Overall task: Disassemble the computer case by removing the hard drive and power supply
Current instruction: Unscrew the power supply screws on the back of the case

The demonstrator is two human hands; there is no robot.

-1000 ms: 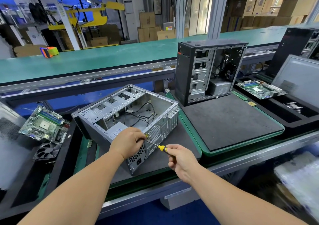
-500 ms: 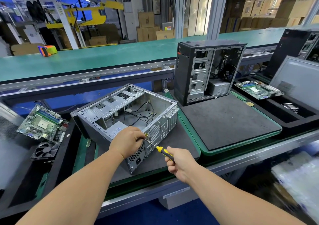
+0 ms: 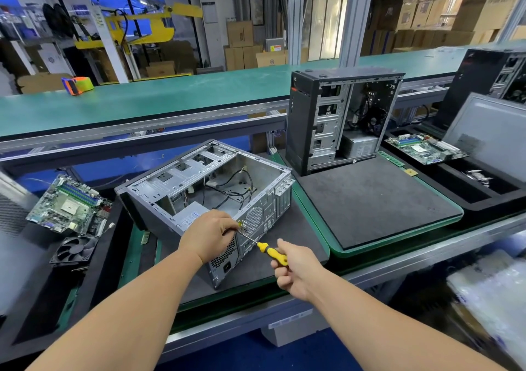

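No text legible, label on power supply [image 3: 190, 216] blurred, print on cardboard boxes [image 3: 421, 6] too small

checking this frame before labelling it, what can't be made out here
Head view:
- Screw at the tip of the yellow-handled screwdriver: hidden by the left hand.
- Silver power supply in the open grey computer case: label too small.
- Right hand: palm side faces away.
- Hard drive: none identifiable.

The screwdriver [image 3: 270, 252] in the right hand [image 3: 296, 271] is yellow and black; the computer case [image 3: 205, 197] under the left hand [image 3: 209, 234] is grey, with a perforated mesh panel.
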